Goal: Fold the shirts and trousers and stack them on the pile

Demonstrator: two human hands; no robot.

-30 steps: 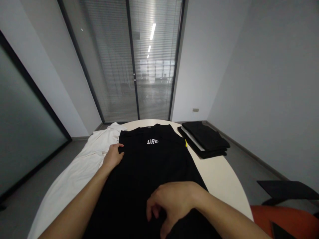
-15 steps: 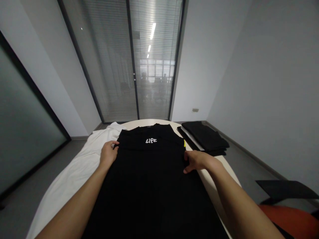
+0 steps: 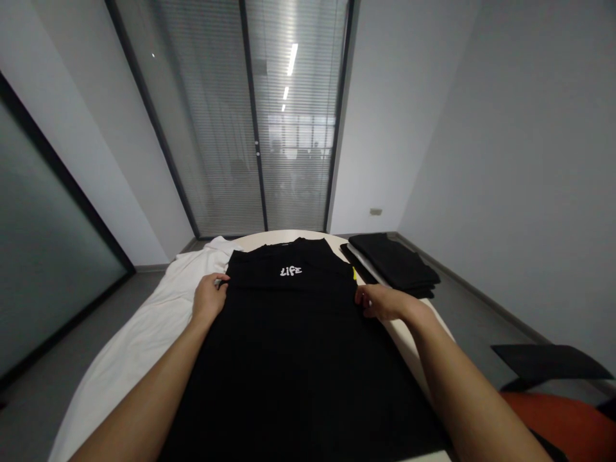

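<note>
A black shirt (image 3: 298, 359) with white "Life" lettering lies spread flat, its collar at the far end. My left hand (image 3: 210, 298) pinches the shirt's left side edge between thumb and fingers, below the shoulder. At the opposite side edge, my right hand (image 3: 380, 301) has its fingers curled in on the fabric, just below a small yellow patch (image 3: 355, 273). The right fingertips are partly hidden. No sleeves show on the shirt.
White cloth (image 3: 139, 327) covers the left side of the light table (image 3: 407, 340). A stack of folded dark clothes (image 3: 392, 260), with a grey layer in it, sits at the far right. An orange chair (image 3: 558, 417) with a black armrest stands at the lower right.
My right hand's thumb and fingers have drawn together at the shirt's edge, and the hand has shifted slightly away from me. The left hand stays in place. The shirt's lower right hem now shows.
</note>
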